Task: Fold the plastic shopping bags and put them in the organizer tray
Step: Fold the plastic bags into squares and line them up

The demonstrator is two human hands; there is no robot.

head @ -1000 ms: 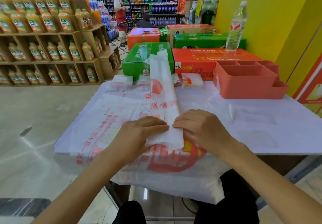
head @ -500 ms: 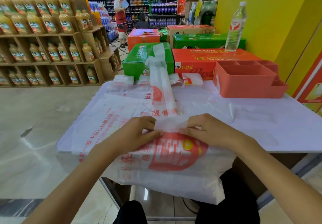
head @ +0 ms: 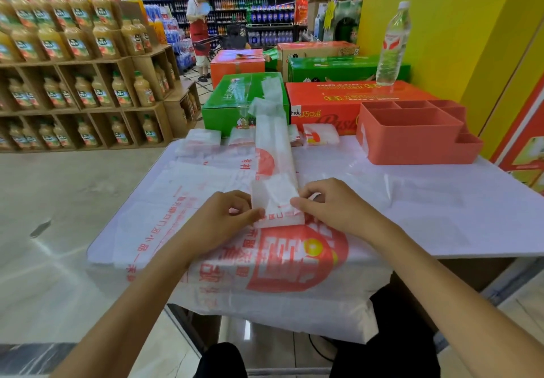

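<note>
Long white plastic bag strip [head: 273, 154] lies mid-table, its near end doubled over. Left hand [head: 226, 218] and right hand [head: 329, 207] pinch that fold's corners. Risk — slick film springs open or skews if either pinch slackens. Coral plastic organizer tray [head: 412, 133] sits far right.

You've got two hands [head: 226, 215] [head: 332, 207] on one strip-folded bag [head: 273, 154], one flat bag [head: 288, 263] underneath, roughly four folded bags [head: 321, 137] at the back, one tray [head: 412, 133], one bottle [head: 393, 45], and five boxes [head: 235, 98].
</note>
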